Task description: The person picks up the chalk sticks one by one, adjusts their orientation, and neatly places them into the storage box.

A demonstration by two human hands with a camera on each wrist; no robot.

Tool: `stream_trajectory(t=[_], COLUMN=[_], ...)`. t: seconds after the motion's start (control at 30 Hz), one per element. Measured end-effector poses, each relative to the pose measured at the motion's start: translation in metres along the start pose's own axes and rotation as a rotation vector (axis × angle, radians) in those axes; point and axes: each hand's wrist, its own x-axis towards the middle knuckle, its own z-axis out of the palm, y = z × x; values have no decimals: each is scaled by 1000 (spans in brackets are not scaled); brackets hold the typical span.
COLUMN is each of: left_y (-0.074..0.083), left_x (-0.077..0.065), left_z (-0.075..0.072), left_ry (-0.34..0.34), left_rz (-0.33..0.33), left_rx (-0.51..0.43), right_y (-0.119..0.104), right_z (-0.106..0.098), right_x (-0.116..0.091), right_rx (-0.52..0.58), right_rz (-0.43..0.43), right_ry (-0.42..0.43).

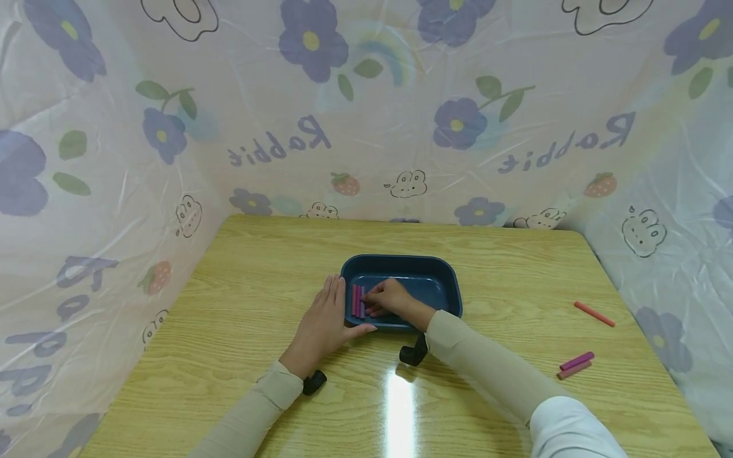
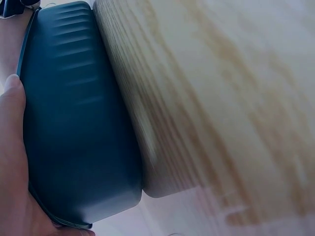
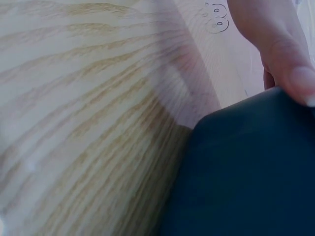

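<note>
A dark blue rectangular tray stands on the table in the head view. Inside its left end, several slim chalk-like sticks lie side by side, among them a pink stick, a magenta one and a purple one. My right hand reaches over the front rim and pinches the purple stick with curled fingers. Flat against the tray's left side rests my left hand, fingers straight, thumb along the front wall. The left wrist view shows that thumb touching the tray's outside.
On the table's right side lie an orange-red stick, a magenta stick and a dusty pink stick. Black wrist-camera pieces hang below the wrists. A patterned cloth surrounds the wooden table.
</note>
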Motion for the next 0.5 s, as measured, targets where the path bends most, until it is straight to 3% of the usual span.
stream_trajectory(t=[0.5], left_y=[-2], left_x=[2], left_z=[4], left_ry=[11], left_rz=[7], left_rx=[8], right_y=[0], right_z=[1], right_x=[-2], right_rx=[3], right_rz=[-10], right_ry=[3])
